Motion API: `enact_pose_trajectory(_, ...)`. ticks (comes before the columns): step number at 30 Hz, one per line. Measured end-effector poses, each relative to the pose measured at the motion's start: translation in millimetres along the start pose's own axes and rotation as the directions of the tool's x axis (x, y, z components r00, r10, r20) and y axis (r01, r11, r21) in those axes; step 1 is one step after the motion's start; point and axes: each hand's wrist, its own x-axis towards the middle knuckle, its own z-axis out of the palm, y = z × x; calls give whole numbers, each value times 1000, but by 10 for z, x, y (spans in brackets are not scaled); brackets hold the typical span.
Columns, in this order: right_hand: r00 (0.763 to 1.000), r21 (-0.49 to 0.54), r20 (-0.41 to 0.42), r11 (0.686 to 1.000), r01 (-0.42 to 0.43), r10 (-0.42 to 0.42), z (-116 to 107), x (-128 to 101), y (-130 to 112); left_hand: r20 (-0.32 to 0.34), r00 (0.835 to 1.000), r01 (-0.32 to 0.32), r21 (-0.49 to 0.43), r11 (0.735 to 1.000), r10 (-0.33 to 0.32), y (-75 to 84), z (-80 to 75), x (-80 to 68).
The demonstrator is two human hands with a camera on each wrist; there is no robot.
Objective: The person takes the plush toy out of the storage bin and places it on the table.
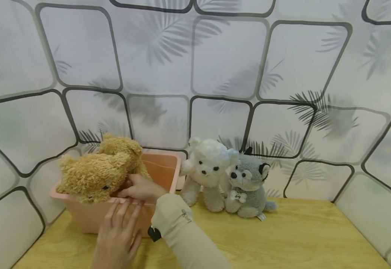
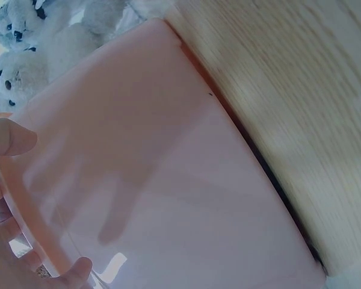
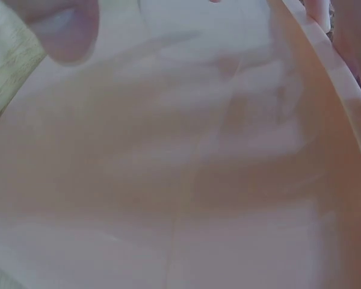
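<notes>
Your left hand point(image 1: 116, 239) lies flat against the near wall of the pink bin point(image 1: 163, 168), fingers straight and spread, their tips up at the rim. The left wrist view shows the same: the thumb point(image 2: 9, 137) on the rim, the fingers over the bin's edge, nothing pinched.

Your right hand point(image 1: 141, 188), in a beige sleeve point(image 1: 185, 235), reaches over the near rim into the bin, fingers bent against the lower edge of the brown teddy bear point(image 1: 92, 177). Whether it actually grips the bear cannot be told (the fingertips are buried in fur).

The bin stands at the far left of the wooden table point(image 1: 299, 235), close to the patterned wall point(image 1: 215, 67). It holds two brown bears: the one you touch, lying across the near left part with its head hanging over the left rim, and a second brown bear point(image 1: 123, 149) behind it, toward the far side.

Just right of the bin, outside it, a white bear point(image 1: 207, 172) sits upright on the table, and a grey toy dog point(image 1: 249, 183) leans against its right side, touching it.
</notes>
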Motion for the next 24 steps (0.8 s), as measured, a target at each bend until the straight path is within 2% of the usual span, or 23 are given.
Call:
enact_pose_trajectory(4, 1000, -49, 10, 999, -24, 24, -8, -6, -11, -3, 1000, -5, 0, 1000, 5, -4, 2, 9)
enact_pose_trajectory(7, 1000, -108, -10, 994, -2, 1, 4, 11, -13, 6, 1000, 3, 0, 1000, -3, -4, 2, 5)
enact_pose_trajectory(10, 996, -218, -86, 976, -15, -4, 33, 25, -28, 1, 1000, 25, 6, 1000, -25, 7, 4, -13)
enact_pose_trajectory(14, 981, -335, -188, 936, -105, 42, 71, 17, -56, -21, 998, 54, 12, 998, -54, 26, 15, -39)
enact_pose_trajectory(18, 980, -299, -176, 944, -139, 89, 84, -7, -60, -36, 998, 60, 9, 998, -60, 19, 26, -55)
enact_pose_trajectory(24, 978, -224, -173, 962, -155, 117, 78, -31, -20, -12, 997, 74, 28, 997, -74, 26, 8, -52)
